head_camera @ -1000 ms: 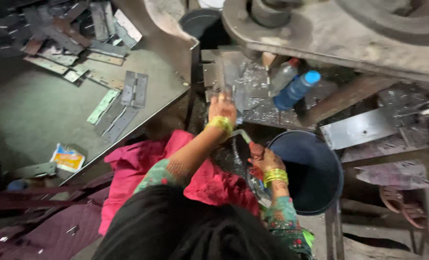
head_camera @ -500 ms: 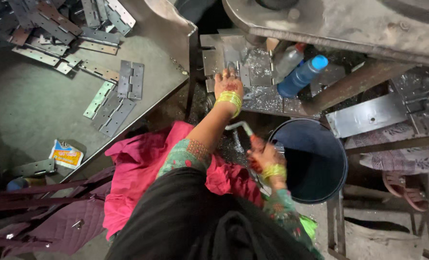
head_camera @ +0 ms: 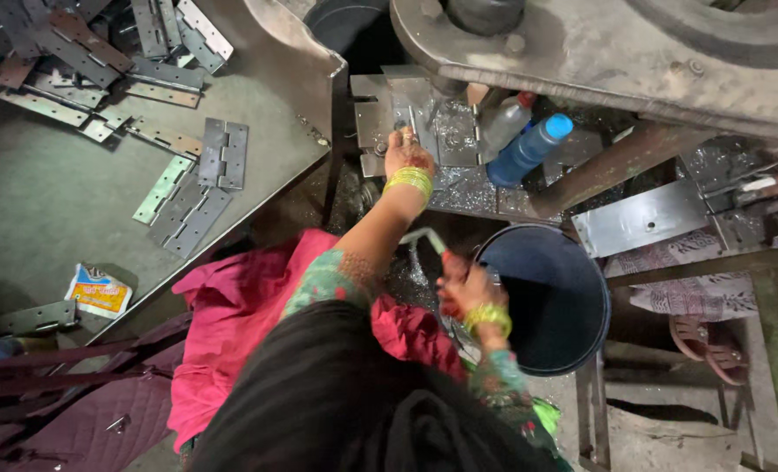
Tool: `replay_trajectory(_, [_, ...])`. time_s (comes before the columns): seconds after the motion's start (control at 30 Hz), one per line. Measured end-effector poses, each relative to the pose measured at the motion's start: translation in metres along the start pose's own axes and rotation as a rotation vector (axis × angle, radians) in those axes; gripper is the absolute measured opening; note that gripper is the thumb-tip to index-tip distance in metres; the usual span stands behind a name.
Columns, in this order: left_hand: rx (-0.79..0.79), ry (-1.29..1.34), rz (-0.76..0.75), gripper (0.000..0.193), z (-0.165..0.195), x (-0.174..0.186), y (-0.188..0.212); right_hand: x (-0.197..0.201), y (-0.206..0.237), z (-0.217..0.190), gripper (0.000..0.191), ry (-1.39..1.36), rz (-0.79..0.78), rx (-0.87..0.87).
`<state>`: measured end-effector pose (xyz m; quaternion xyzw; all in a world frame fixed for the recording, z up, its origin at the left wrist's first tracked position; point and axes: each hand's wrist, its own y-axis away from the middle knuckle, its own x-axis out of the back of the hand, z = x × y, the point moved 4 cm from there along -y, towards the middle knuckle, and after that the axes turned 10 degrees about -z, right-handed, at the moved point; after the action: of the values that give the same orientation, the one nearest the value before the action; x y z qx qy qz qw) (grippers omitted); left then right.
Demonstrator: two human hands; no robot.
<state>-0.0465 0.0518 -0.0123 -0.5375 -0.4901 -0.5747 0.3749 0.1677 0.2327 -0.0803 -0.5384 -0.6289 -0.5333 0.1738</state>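
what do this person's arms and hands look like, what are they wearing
Both hands are bare, without gloves. The left hand and right hand each have a stack of yellow-gold bangles at the wrist, and both show reddish-brown patterned markings. The sleeves are green with a floral print, reaching the forearm.

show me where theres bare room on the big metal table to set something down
The table is bare between the loose hinges and the small packet, toward its left edge. Its far corner is crowded with piled hinge plates. The press bed by the left hand is cluttered with bottles.
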Motion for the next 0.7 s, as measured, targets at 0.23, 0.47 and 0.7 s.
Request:
replay_trajectory(0.23, [-0.033,0.041,0.084,0.034,-0.01,-0.001,-0.004,-0.013,-0.012,0.007,0.062,0.013,0.024,0.029])
replay_trajectory(0.47, [0.075,0.127,0.07,0.04,-0.012,-0.014,-0.016,-0.019,-0.015,0.018,0.061,-0.058,0.071,0.058])
replay_trajectory(0.7, [-0.035,0.021,-0.004,0.042,-0.017,-0.023,-0.014,-0.006,-0.002,0.01,0.066,0.051,-0.039,-0.009])
